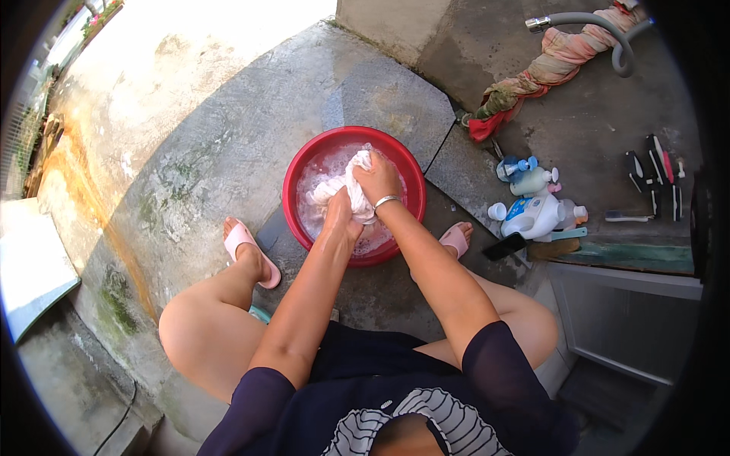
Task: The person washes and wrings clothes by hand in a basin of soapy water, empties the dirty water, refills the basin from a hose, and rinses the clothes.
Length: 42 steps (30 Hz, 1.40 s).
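A round red plastic basin (290, 196) stands on the concrete ground between my feet, holding sudsy water. Over it, both hands grip a wet, bunched white cloth (358, 191). My left hand (343, 215) is closed around the lower part of the cloth, its fingers partly hidden by the fabric. My right hand (378, 179), with a silver bangle at the wrist, clasps the cloth's upper right part. Some of the white fabric lies in the foam at the left of my hands.
Right of the basin are a white detergent jug (533, 216), pump bottles (530, 181), a black phone (505, 247) and several brushes (627, 216). A twisted cloth (562, 57) and a grey hose (587, 20) hang at the upper right. My feet in pink slippers (242, 242) flank the basin.
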Available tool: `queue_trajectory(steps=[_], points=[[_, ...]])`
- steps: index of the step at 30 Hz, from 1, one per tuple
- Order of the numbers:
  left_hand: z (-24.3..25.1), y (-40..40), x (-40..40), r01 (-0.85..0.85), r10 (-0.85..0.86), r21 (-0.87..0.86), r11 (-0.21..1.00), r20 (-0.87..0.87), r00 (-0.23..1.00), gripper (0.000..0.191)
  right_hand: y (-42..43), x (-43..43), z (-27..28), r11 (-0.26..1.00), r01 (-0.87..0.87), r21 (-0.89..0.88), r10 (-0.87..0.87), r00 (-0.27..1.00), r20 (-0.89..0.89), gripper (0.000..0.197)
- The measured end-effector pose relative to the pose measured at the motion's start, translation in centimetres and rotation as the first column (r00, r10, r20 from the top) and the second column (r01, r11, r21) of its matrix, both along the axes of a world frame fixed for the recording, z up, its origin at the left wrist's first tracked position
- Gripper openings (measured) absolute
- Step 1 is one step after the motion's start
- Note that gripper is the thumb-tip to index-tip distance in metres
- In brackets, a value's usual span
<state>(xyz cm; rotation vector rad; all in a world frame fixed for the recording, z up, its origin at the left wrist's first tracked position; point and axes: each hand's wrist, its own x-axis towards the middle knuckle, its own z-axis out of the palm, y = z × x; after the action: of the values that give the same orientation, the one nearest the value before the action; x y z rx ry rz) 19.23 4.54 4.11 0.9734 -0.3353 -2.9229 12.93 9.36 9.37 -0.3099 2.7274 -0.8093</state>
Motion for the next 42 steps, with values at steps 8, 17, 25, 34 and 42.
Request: queue_trajectory(steps=[8,17,25,34,42], points=[[-2.1,-6.1,2.0,0.129,-0.047,0.176,0.976,-0.409,0.911,0.021,-1.2,10.0,2.9,0.666,-0.434,-0.607,0.168,0.88,-0.444,0.023],[5.3,-1.8,0.6,0.009,-0.015,-0.127,0.992,-0.044,0.999,0.019,-1.1,-0.3,0.7,0.856,-0.086,-0.51,-0.073,0.956,-0.283,0.023],[5.1,-7.0,1.6,0.258,-0.139,0.117,0.959,-0.601,0.787,0.018,-1.5,11.4,8.1,0.722,-0.438,-0.535,0.099,0.832,-0.546,0.016],[9.8,-2.5,2.7,-0.049,0.022,-0.407,0.912,-0.071,0.997,0.028,-1.1,0.8,5.7,0.921,0.113,-0.374,-0.182,0.971,-0.156,0.022],[3.4,-2.1,0.7,-0.118,0.214,-0.832,0.543,0.001,0.977,0.035,4.0,1.6,-5.1,0.762,0.401,-0.509,-0.41,0.907,0.1,0.04]])
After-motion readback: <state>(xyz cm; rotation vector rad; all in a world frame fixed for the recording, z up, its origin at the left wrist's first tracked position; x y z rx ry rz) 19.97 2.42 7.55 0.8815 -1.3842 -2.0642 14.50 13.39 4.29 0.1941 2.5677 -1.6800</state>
